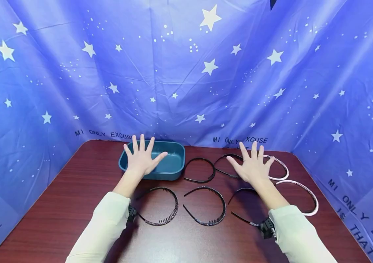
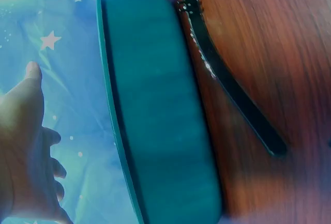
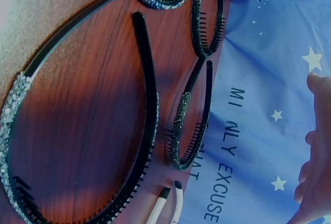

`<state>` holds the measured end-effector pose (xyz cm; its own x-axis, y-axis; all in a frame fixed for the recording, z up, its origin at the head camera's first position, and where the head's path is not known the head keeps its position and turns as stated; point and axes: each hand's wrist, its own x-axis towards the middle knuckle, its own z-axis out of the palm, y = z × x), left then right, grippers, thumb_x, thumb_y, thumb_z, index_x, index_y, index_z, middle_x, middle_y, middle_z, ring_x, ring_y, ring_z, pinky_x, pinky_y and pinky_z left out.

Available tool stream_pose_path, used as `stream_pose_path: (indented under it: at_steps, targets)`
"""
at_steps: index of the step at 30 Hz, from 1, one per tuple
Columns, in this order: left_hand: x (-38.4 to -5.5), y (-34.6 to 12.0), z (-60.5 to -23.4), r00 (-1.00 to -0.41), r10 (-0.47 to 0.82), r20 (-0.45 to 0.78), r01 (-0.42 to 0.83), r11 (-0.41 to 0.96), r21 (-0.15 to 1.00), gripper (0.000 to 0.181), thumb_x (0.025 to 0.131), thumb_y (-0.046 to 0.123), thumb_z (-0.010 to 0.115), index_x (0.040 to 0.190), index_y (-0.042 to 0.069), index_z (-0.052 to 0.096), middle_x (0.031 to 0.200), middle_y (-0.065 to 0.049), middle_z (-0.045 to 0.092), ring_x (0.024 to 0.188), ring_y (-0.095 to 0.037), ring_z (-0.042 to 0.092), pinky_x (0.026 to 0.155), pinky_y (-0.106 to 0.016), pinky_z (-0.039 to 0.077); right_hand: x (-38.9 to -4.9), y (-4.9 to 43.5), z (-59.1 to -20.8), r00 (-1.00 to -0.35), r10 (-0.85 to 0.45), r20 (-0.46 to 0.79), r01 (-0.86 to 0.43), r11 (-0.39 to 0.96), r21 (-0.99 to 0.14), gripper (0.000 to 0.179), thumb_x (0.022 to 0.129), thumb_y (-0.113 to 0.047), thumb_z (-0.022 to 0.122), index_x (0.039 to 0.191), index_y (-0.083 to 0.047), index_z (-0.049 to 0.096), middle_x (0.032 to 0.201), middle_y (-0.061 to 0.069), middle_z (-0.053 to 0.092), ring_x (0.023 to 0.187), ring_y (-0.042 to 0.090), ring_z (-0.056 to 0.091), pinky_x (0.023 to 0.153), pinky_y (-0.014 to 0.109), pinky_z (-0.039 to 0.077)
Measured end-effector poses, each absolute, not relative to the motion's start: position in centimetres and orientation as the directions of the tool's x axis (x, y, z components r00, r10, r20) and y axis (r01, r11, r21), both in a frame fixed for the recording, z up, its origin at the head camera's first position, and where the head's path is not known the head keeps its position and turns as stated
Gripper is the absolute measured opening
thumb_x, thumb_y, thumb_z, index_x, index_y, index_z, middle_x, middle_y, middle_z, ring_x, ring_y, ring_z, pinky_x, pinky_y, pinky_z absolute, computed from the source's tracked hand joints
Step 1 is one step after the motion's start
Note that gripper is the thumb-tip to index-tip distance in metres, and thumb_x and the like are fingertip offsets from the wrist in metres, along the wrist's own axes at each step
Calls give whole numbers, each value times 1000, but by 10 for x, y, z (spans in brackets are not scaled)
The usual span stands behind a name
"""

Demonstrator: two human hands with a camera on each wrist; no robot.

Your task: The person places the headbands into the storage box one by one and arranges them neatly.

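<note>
My left hand (image 1: 140, 160) hovers above the teal plastic basin (image 1: 179, 160) with its fingers spread. In the left wrist view that hand (image 2: 23, 151) holds nothing. My right hand (image 1: 253, 168), also spread and empty, is over the headbands at the right. Below it lie a black toothed headband (image 1: 222, 172), partly hidden, and a silver-glittered black headband (image 3: 150, 89). Two pale pink headbands, one at the back (image 1: 286, 171) and one in front (image 1: 315, 199), lie to its right. More black headbands lie at the back middle (image 1: 214, 170), front left (image 1: 176, 206) and front middle (image 1: 223, 208).
A dark red wood-grain table (image 1: 74, 219) carries everything. Behind it and at both sides hangs a blue curtain (image 1: 180, 73) with white stars and lettering. The basin stands at the back left, close to the curtain. Each wrist wears a black strapped device.
</note>
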<state>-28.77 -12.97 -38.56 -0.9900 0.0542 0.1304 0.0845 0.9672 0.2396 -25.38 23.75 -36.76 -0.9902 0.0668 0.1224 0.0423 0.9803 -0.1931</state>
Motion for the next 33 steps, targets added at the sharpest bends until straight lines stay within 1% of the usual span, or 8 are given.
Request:
stream_pose_path:
  at_steps: [5,9,15,19,23,25,29,33]
  targets:
    - [-286,-138,-386,-990,41,133,74,964,255,95,79,82,25,152,23,8,157,-19,-1,141,-40,-18,106,-71,-10,-252,243,-369,-990,69,124,44,980,-195,88,84,-78,23,152,-23,11,153,29,-5,139,48,-9,97,79,-11]
    - [-286,-146,-384,-992,29,121,60,963,263,96,79,82,25,152,22,8,157,-20,-4,141,-41,-18,105,-72,-11,-251,249,-369,-989,72,131,47,981,-190,87,85,-76,26,151,-21,13,153,29,-3,139,48,-8,98,79,-9]
    - [-287,-161,-380,-992,16,124,52,957,285,98,80,82,24,152,17,9,156,-23,-4,140,-44,-15,104,-75,-7,-249,259,-369,-978,83,190,46,980,-193,86,86,-74,30,149,-15,21,151,32,7,139,49,4,98,80,1]
    - [-286,-172,-376,-991,2,135,47,944,327,95,83,78,27,152,14,9,155,-24,-3,140,-46,-10,104,-76,-1,-248,267,-368,-958,94,272,41,980,-194,81,87,-68,38,143,-10,32,146,33,22,135,47,20,98,77,14]
    - [-284,-182,-374,-986,-22,165,43,924,380,92,86,73,32,151,11,9,155,-25,-1,140,-48,-4,103,-76,7,-244,278,-367,-937,107,331,34,975,-220,72,88,-58,47,137,-7,40,140,31,35,126,47,33,92,72,26]
    - [-284,-187,-375,-982,-35,186,43,915,401,91,87,70,34,151,10,11,154,-26,2,140,-48,0,103,-76,11,-241,285,-365,-934,118,338,38,971,-234,69,88,-56,50,135,-6,43,138,30,38,123,48,37,88,69,30]
    - [-283,-198,-379,-971,-65,230,47,891,451,86,89,65,39,149,6,18,152,-28,12,138,-48,14,98,-76,22,-235,299,-361,-934,136,331,54,968,-244,65,87,-52,54,132,-5,46,134,28,45,115,49,43,79,66,38]
    - [-282,-208,-385,-965,-101,240,41,851,524,83,90,61,44,147,3,23,149,-29,20,133,-50,25,97,-73,28,-230,316,-360,-940,158,303,76,961,-265,66,86,-50,56,131,-3,47,130,29,48,110,51,47,75,65,40]
